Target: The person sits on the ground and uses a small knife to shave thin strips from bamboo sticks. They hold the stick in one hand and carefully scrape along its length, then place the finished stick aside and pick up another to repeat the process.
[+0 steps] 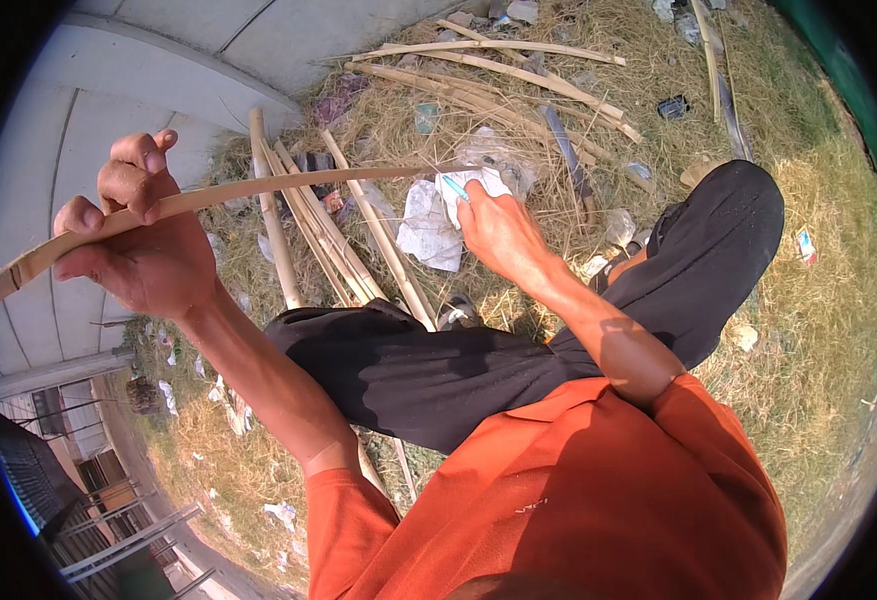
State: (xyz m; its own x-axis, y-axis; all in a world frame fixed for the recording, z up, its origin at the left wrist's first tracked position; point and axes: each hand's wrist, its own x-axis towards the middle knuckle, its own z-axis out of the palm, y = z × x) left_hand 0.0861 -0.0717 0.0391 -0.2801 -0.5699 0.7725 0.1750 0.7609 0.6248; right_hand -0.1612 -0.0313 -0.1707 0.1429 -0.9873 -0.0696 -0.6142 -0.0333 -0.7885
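Note:
My left hand is raised at the left, its thumb and fingers closed around a long, thin bamboo strip. The strip bows gently across the view, from the left rim to my right hand. My right hand is closed on a slim light-blue tool, whose working end I cannot make out. White cloth or paper lies against its fingers, at the far end of the strip. Another crumpled white sheet shows just to the left of that hand.
Split bamboo lengths lie on the dry grass beyond my bent legs, with more poles farther off. A pale panelled wall stands at the left. Scattered litter dots the grass.

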